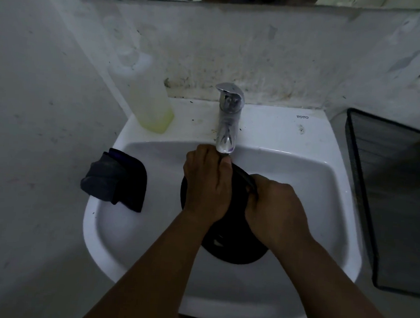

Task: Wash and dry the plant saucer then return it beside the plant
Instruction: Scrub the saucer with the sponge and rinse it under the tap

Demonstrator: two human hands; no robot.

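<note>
While I look down into the white sink, I see the black plant saucer held up on its edge inside the bowl. It is round, so it has no long side, but its top rim points up and away from me, right under the tap.

My left hand lies over the left side of the saucer, and its fingers curl around the top rim next to the tap's mouth. My right hand is closed tight on the right rim. Both hands hold the saucer, one on each side, touching it. The left hand is the one closer to the tap.

I cannot tell if water is running, because the tap's mouth is hidden behind my fingers.

I think this is the washing step. The drying comes after. A dark cloth hangs on the left rim of the sink, just beside my left hand, so that hand could grab it most easily. A soap bottle stands at the back left. A black mesh basket sits to the right of the sink.
</note>
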